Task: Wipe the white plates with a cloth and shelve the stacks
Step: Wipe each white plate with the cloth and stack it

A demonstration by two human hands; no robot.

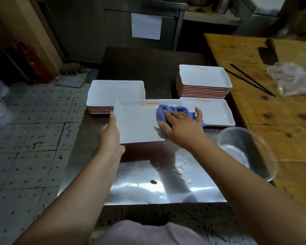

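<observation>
White plate gripped by left hand; right hand, fingers spread, presses blue cloth in it.

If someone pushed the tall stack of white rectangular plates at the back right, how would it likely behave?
The tall stack of white rectangular plates probably feels heavy, being many plates deep. It looks neatly nested, so it would likely slide as one block. Water droplets on the steel table suggest it may slide easily.

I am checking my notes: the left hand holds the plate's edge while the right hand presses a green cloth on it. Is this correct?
Not quite: the head view shows the cloth is blue. The left hand does hold the plate edge, and the right hand presses the cloth on it.
</observation>
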